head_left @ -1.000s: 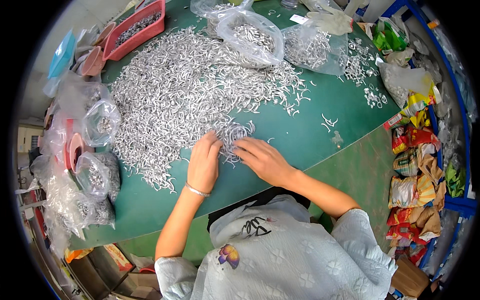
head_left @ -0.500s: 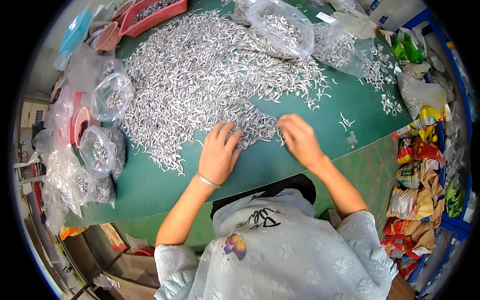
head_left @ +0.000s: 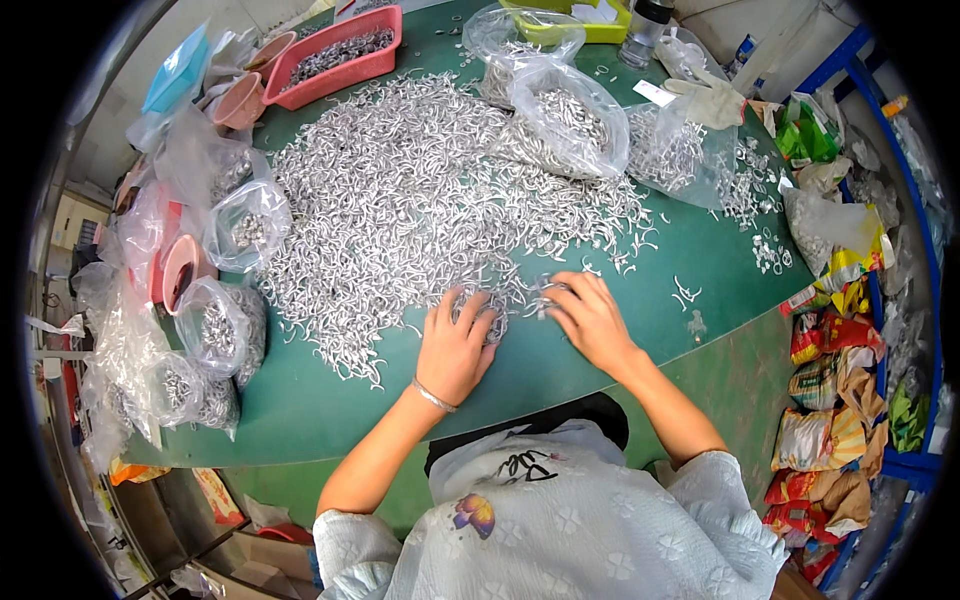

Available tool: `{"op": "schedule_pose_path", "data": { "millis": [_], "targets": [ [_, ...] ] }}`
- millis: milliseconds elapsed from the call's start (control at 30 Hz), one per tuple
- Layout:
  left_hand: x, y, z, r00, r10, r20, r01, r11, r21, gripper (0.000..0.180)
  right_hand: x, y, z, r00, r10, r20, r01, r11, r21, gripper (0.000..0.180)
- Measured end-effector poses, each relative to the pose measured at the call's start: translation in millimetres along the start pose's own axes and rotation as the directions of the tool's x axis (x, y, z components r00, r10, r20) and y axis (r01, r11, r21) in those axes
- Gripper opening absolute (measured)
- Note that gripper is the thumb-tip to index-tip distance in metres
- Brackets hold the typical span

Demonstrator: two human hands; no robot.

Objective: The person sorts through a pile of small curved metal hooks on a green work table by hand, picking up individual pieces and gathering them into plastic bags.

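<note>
A broad heap of small, curved, silvery metal pieces (head_left: 390,190) covers much of the green table (head_left: 370,425). At its near edge my left hand (head_left: 455,345), with a bracelet on the wrist, rests fingers spread on a small cluster of pieces. To the right, my right hand (head_left: 592,322) hovers low by the pile's edge, its fingers bent and apart. Its fingertips are smeared by motion, and I make out nothing held in it. Loose pieces lie in the gap between the two hands.
Open plastic bags of metal parts stand at the back (head_left: 570,120) and left (head_left: 215,335). A red tray (head_left: 335,60) and a yellow-green tray (head_left: 590,28) sit far back, beside a bottle (head_left: 646,35). Ring-shaped parts (head_left: 770,252) lie right, near a blue shelf (head_left: 910,455).
The view has shifted, bringing more of the table's far side into sight. The dense cluster between my hands has thinned, and my right hand's fingers have spread.
</note>
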State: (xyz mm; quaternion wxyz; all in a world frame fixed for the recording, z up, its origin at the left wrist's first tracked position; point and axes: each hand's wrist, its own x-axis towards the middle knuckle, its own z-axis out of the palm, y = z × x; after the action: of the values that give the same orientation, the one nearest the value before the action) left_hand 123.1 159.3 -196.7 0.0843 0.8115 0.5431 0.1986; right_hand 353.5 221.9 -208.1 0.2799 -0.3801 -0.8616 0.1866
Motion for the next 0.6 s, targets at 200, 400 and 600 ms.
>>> {"op": "schedule_pose_path", "data": {
  "millis": [200, 400, 600],
  "targets": [
    [1.1, -10.7, 4.6, 0.984, -0.021, -0.175, 0.021, 1.0, -0.004, 0.049, 4.4, 20.8, -17.1, 0.953, 0.219, -0.209, -0.202, 0.974, 0.101, 0.019],
    [0.8, -29.4, 4.3, 0.914, -0.225, -0.337, 0.109, 0.937, -0.331, 0.031, 15.5, 23.4, -39.3, 0.87, 0.46, -0.176, -0.439, 0.886, 0.149, 0.019],
    [-6.6, -48.0, -3.5, 0.737, -0.665, -0.121, 0.226, 0.412, -0.883, 0.023, 17.1, 24.1, -31.3, 0.871, 0.488, 0.06, -0.375, 0.582, 0.722, 0.024]
  ]
}}
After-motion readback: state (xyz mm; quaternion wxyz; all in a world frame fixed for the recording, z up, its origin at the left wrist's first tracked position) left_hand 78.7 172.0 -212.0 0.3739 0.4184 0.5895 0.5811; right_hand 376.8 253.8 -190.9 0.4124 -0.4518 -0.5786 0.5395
